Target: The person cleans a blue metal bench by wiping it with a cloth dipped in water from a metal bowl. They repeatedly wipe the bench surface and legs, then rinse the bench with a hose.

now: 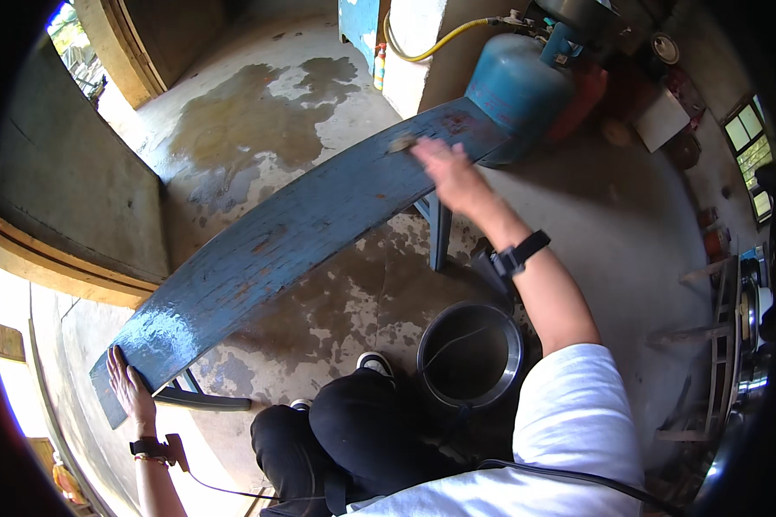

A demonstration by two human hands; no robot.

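Note:
A long wooden bench with worn blue paint [310, 213] stretches from the lower left to the upper right, its top wet and shiny near the left end. My left hand [130, 390] lies flat on that end, fingers spread, holding nothing. Toward the far end, my right hand [451, 173] is blurred over the bench top, its fingertips against a small brownish scrubbing pad or brush [402, 143]; how the fingers grip it is unclear. Both wrists wear black straps with small devices.
A dark round basin [470, 355] stands on the wet concrete floor beside my knees. Touching or close behind the bench's far end is a blue gas cylinder [520, 81] with a yellow hose [427, 55]. A wooden rack [718, 362] stands at the right.

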